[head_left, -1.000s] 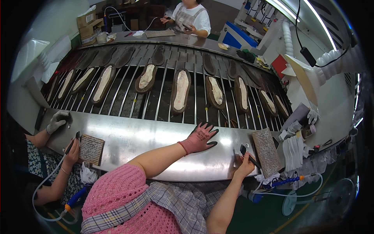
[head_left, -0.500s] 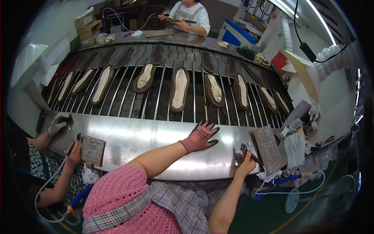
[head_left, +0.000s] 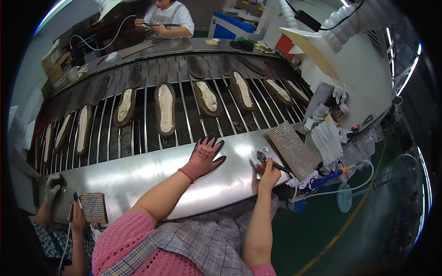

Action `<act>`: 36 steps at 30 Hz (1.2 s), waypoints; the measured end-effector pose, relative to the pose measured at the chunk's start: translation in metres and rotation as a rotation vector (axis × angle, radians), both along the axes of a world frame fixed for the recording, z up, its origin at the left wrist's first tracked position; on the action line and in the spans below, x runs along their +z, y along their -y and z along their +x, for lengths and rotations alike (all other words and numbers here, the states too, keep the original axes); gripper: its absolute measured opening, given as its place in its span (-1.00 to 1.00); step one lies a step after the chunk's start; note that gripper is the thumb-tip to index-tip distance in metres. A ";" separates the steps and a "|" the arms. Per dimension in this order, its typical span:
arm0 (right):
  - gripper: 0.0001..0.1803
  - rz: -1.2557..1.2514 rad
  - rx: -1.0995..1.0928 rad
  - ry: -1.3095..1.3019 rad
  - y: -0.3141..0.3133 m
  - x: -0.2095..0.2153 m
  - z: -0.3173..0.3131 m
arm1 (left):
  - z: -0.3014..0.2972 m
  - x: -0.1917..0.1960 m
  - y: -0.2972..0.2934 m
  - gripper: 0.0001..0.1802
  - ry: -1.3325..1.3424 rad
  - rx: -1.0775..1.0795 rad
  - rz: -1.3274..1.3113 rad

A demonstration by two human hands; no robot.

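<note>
Left hand gloved, fingers splayed flat — right hand fisted.

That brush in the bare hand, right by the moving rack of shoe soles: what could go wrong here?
The right hand is bare while it holds the brush, so whatever is on the bristles could get on the skin. The gloved left hand lies flat on the steel ledge at the edge of the slatted rack; fingers might catch between bars. A hose hanging near the pad could snag.

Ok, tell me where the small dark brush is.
In the head view, the small dark brush is in the bare right hand, on the steel ledge, beside the rectangular glue-crusted pad.
</note>
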State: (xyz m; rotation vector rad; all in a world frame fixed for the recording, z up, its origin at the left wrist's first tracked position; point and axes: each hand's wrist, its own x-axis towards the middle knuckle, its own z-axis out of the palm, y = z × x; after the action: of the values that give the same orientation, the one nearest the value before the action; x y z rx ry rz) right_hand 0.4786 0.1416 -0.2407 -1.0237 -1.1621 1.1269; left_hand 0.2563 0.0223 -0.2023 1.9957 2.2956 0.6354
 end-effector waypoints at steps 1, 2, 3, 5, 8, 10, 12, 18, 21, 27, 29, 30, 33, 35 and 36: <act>-0.70 0.000 0.009 0.013 -0.001 -0.001 0.001 | 0.001 0.002 -0.001 -0.32 -0.010 -0.001 -0.005; -0.70 -0.002 0.017 0.026 -0.002 -0.003 0.001 | 0.000 0.004 -0.001 -0.31 -0.020 -0.003 -0.012; -0.70 -0.006 0.024 0.017 -0.002 -0.005 -0.001 | -0.001 0.002 0.000 -0.33 -0.039 0.001 0.001; -0.71 -0.021 0.033 -0.004 -0.001 -0.005 -0.003 | -0.002 0.002 -0.001 -0.32 -0.014 0.014 -0.023; -0.69 0.005 -0.005 0.019 -0.002 -0.002 -0.002 | -0.002 -0.008 -0.005 -0.32 -0.002 0.005 0.025; -0.70 -0.065 0.022 -0.013 0.000 0.002 0.004 | 0.003 -0.009 -0.009 -0.31 0.031 -0.006 0.045; -0.71 -0.048 0.022 0.004 -0.005 -0.007 0.009 | 0.013 0.001 -0.013 -0.30 0.053 0.011 -0.010; -0.63 -0.003 0.003 0.099 -0.005 -0.005 -0.005 | -0.002 -0.018 -0.004 -0.25 0.021 0.048 -0.015; -0.66 -0.052 0.017 0.125 0.001 0.009 0.000 | -0.008 -0.035 -0.008 -0.25 0.002 0.035 0.018; -0.66 -0.013 -0.020 0.122 0.004 0.015 0.003 | -0.003 -0.023 -0.010 -0.31 -0.008 0.043 -0.058; -0.67 -0.024 -0.005 0.137 0.003 0.015 0.001 | -0.013 -0.041 -0.011 -0.26 -0.007 0.028 0.014; -0.67 -0.019 -0.007 0.124 0.003 0.015 0.001 | -0.012 -0.039 -0.012 -0.23 -0.004 0.014 0.049; -0.68 -0.006 -0.012 0.093 0.001 0.012 0.001 | -0.005 -0.026 -0.011 -0.19 0.024 0.041 -0.042; -0.68 0.005 -0.013 0.082 -0.001 0.008 0.003 | -0.002 -0.022 -0.011 -0.18 0.037 0.051 -0.070; -0.65 -0.004 -0.002 0.094 -0.001 0.009 0.003 | -0.002 -0.022 -0.011 -0.18 0.038 0.059 -0.075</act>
State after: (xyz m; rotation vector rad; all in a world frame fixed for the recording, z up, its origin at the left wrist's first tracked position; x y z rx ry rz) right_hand 0.4812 0.1429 -0.2315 -1.0900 -1.2337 1.0898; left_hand 0.2543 0.0337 -0.2248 1.8744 2.3278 0.5769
